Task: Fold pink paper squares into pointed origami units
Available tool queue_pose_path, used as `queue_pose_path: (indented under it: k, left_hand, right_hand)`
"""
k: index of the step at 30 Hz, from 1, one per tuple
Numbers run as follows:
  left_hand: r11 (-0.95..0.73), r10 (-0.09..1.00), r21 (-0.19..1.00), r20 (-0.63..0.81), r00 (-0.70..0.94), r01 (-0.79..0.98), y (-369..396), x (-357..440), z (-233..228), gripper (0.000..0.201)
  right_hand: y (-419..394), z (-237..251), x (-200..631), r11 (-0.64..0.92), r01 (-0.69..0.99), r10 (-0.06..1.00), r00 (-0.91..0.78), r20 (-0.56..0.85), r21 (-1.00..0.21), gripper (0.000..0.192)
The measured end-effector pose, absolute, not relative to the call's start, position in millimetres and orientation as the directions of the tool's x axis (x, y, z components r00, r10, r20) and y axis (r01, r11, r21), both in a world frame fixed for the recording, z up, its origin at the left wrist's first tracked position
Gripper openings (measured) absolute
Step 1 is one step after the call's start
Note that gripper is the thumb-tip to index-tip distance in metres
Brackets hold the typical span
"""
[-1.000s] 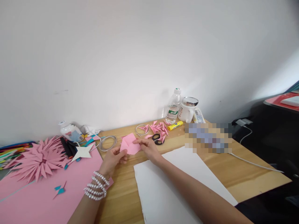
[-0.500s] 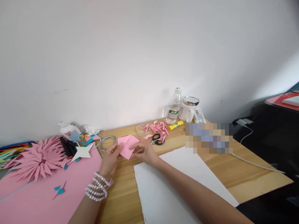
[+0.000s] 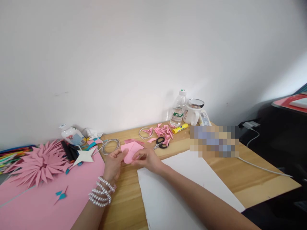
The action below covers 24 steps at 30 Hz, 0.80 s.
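A small pink sheet of paper (image 3: 129, 151), partly folded, is held between both hands above the wooden table. My left hand (image 3: 115, 161) pinches its left side with thumb and fingers; a string of pearly beads circles that wrist. On the right, my right hand (image 3: 148, 159) is closed on the paper's lower right edge. The near end of the paper looks rounded, bent over in a curve. Just behind it lies more pink paper (image 3: 134, 141). Black-handled scissors (image 3: 161, 142) rest close to my right hand, and a coiled cable (image 3: 110, 146) lies beyond my left.
A large pink folded-paper flower (image 3: 43, 164) and a white paper star (image 3: 84, 156) lie at left. Behind are pink folded pieces (image 3: 165, 131), a glue stick (image 3: 180, 128), a water bottle (image 3: 178, 108) and a mug (image 3: 193, 112). A white board (image 3: 177, 191) covers the front right.
The paper's near corner, pointed before, now curves over into a rounded edge. My right hand has shifted slightly, and pink paper behind the sheet has come into view.
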<state>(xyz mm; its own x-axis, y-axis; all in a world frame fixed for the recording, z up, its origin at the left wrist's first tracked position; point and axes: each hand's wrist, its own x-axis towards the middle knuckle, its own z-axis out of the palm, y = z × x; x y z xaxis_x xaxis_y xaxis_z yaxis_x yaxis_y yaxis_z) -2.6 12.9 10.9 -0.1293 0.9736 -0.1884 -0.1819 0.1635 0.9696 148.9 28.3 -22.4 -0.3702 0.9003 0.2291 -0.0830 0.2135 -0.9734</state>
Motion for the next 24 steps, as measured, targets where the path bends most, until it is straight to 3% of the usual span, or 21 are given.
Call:
queue_pose_path:
  k: [3, 9, 15, 24]
  left_hand:
    - [0.147, 0.981, 0.977, -0.165, -0.103, -0.157, 13.1, -2.5, 7.5, 0.023]
    - [0.109, 0.991, 0.985, -0.119, -0.067, -0.134, 12.4, 0.6, 3.9, 0.029]
    - [0.193, 0.981, 0.957, -0.186, 0.051, -0.218, 10.6, 2.6, 12.7, 0.031]
    - [0.203, 0.976, 0.955, -0.215, -0.035, -0.216, 10.2, 5.1, 11.3, 0.027]
  right_hand:
    - [30.6, -21.6, 147.8, 0.277, -0.025, 0.905, -0.329, 0.27, -0.961, 0.022]
    - [31.6, -20.8, 146.5, 0.169, -0.062, 0.947, -0.267, 0.18, -0.984, 0.026]
    - [33.4, -17.6, 149.7, 0.134, -0.071, 0.967, -0.21, 0.146, -0.988, 0.025]
    - [32.9, -18.0, 150.6, 0.192, 0.011, 0.968, -0.166, 0.188, -0.981, 0.02]
